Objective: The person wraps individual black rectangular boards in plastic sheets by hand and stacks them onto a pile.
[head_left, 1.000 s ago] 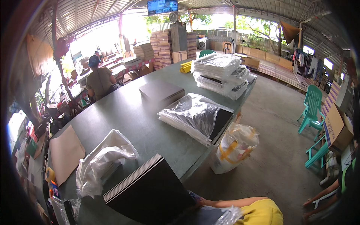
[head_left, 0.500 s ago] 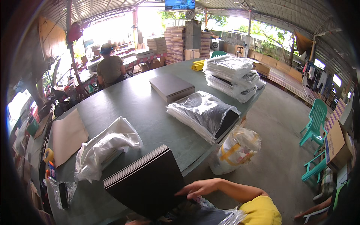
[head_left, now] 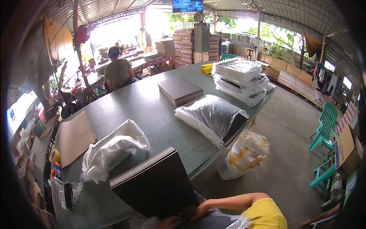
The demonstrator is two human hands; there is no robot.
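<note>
A thick stack of black boards (head_left: pixel 152 187) stands tilted at the near edge of the table, its pale layered edges facing up and left. My right hand (head_left: pixel 199 211) is at the stack's lower right corner. Its fingers look bent inward, and dark shadow hides what is in them. Close beside it, my left hand (head_left: pixel 169 222) shows only in part under the stack's lower edge, its fingers too dark to make out. Clear plastic (head_left: pixel 230 218) lies over my lap, next to my right forearm.
On the green table (head_left: pixel 126 97) are white plastic bags (head_left: pixel 114 152), a brown sheet (head_left: pixel 78 136), a tape roll (head_left: pixel 55 156), a dark board stack (head_left: pixel 180 91) and plastic-wrapped stacks (head_left: pixel 211 114). A taped sack (head_left: pixel 246 154) stands on the floor right. Someone (head_left: pixel 119 70) sits beyond the table.
My right hand has slid from the face of the black boards down to their lower edge, close to my left hand. The whole view has shifted slightly.
</note>
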